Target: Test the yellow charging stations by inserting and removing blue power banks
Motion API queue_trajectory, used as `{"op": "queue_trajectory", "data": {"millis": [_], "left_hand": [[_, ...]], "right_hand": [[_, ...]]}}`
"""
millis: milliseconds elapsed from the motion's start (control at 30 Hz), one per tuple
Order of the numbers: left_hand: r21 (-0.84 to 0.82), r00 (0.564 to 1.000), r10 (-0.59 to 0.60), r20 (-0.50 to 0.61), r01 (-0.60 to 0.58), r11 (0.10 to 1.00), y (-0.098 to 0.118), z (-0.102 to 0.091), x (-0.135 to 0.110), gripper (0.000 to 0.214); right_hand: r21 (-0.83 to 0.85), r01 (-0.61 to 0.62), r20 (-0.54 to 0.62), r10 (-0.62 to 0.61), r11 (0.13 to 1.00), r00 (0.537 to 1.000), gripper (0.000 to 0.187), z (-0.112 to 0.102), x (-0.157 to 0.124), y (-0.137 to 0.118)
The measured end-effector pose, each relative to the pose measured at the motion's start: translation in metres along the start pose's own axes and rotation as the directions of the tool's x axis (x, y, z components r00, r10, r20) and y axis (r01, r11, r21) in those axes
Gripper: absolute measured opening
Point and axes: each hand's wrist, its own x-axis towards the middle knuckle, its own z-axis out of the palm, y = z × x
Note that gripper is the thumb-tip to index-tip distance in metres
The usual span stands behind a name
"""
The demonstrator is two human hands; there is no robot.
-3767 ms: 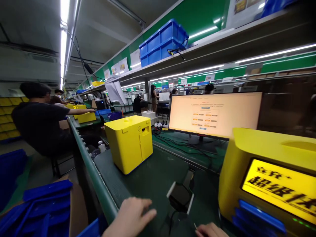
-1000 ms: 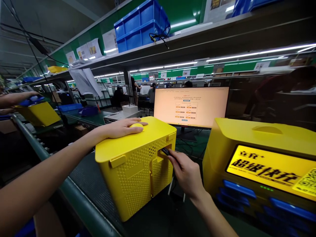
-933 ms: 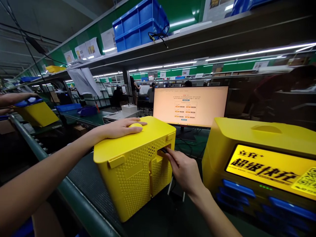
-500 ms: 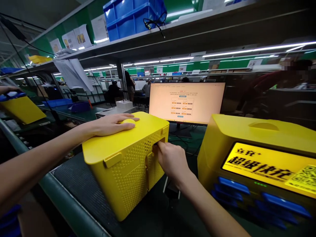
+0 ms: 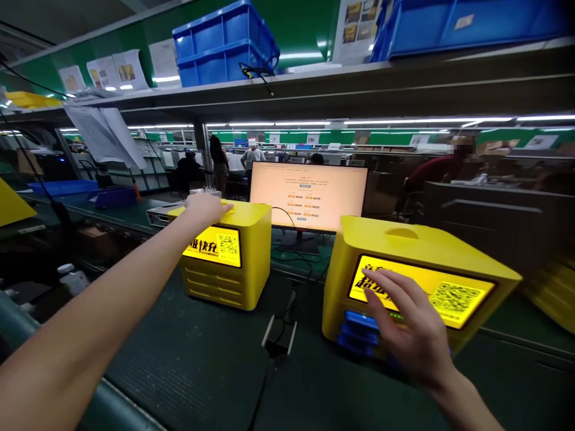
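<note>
Two yellow charging-station boxes stand on the dark green mat. My left hand [image 5: 204, 206] rests flat on top of the left yellow box [image 5: 249, 263], whose lit screen faces me. The slots under that screen look empty. My right hand [image 5: 411, 332] hovers with fingers spread in front of the right yellow box [image 5: 404, 242], just over its blue power banks [image 5: 357, 332] and lit screen. A black cable runs from behind the left box.
A lit monitor [image 5: 308, 196] stands behind the boxes. A small black holder [image 5: 278, 335] with a cable sits on the mat between them. Blue bins [image 5: 224, 45] rest on the overhead shelf. A conveyor rail [image 5: 18, 317] runs along the left. Other workers are at benches behind.
The left box has been turned so its screen faces me and now stands farther back. My right hand has left its rear slot and moved over to the right box's front.
</note>
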Motion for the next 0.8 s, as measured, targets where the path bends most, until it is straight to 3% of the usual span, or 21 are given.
{"op": "queue_trajectory", "data": {"millis": [67,100,133,167,200,233,267,300,333,367,433,467,567,633,733,800], "left_hand": [[-0.037,0.998,0.036,-0.044,-0.038,0.999,-0.003,0.0,-0.019,0.08],[-0.054,0.996,0.045,-0.075,-0.049,0.997,-0.006,0.003,-0.032,0.08],[-0.069,0.993,0.052,-0.108,-0.06,0.996,-0.008,0.01,-0.046,0.079],[-0.094,0.986,0.057,-0.16,-0.073,0.993,-0.008,0.022,-0.062,0.076],[-0.125,0.974,0.057,-0.218,-0.086,0.988,-0.007,0.04,-0.079,0.071],[-0.164,0.958,0.068,-0.278,-0.117,0.979,-0.003,0.062,-0.097,0.067],[-0.27,0.908,0.062,-0.415,-0.188,0.944,0.004,0.089,-0.115,0.065],[-0.361,0.89,0.097,-0.445,-0.278,0.89,0.013,0.117,-0.133,0.061],[-0.456,0.905,0.204,-0.374,-0.37,0.81,0.024,0.145,-0.15,0.054],[-0.549,0.914,0.298,-0.275,-0.404,0.731,0.039,0.17,-0.166,0.048],[-0.711,0.914,0.397,-0.079,-0.331,0.62,0.073,0.206,-0.191,0.049],[-0.775,0.901,0.434,-0.005,-0.278,0.567,0.093,0.214,-0.2,0.054],[-0.914,0.887,0.455,0.083,-0.114,0.389,0.151,0.207,-0.21,0.077],[-0.969,0.924,0.373,0.083,-0.012,0.247,0.182,0.194,-0.208,0.088],[-0.991,0.961,0.251,0.117,0.096,0.095,0.206,0.186,-0.205,0.088],[-0.989,0.958,0.258,0.125,0.101,0.105,0.208,0.191,-0.205,0.088]], "right_hand": [[-0.04,-0.166,-0.181,0.156,0.985,0.971,0.034,-0.007,-0.037,0.02],[-0.038,-0.304,-0.297,0.28,0.952,0.913,0.037,-0.008,-0.057,0.031],[0.007,-0.464,-0.396,0.428,0.886,0.812,0.043,-0.007,-0.077,0.041],[0.11,-0.62,-0.437,0.598,0.777,0.672,0.051,-0.005,-0.097,0.051],[0.243,-0.738,-0.398,0.759,0.629,0.516,0.058,-0.002,-0.116,0.06],[0.371,-0.805,-0.29,0.882,0.462,0.372,0.066,0.001,-0.133,0.068],[0.458,-0.831,-0.162,0.948,0.317,0.273,0.072,0.004,-0.148,0.075],[0.507,-0.835,-0.055,0.974,0.215,0.218,0.077,0.007,-0.161,0.081],[0.53,-0.832,0.019,0.979,0.163,0.204,0.081,0.008,-0.17,0.085],[0.539,-0.827,0.06,0.972,0.159,0.226,0.083,0.009,-0.176,0.088],[0.552,-0.81,0.108,0.947,0.197,0.303,0.084,0.009,-0.18,0.091],[0.552,-0.807,0.128,0.934,0.212,0.333,0.085,0.008,-0.178,0.091],[0.528,-0.815,0.138,0.923,0.237,0.358,0.086,0.006,-0.167,0.088],[0.534,-0.815,0.151,0.924,0.224,0.352,0.082,0.004,-0.16,0.086],[0.538,-0.819,0.178,0.922,0.201,0.343,0.078,0.0,-0.155,0.084],[0.535,-0.823,0.211,0.913,0.191,0.349,0.079,-0.003,-0.154,0.084]]}}
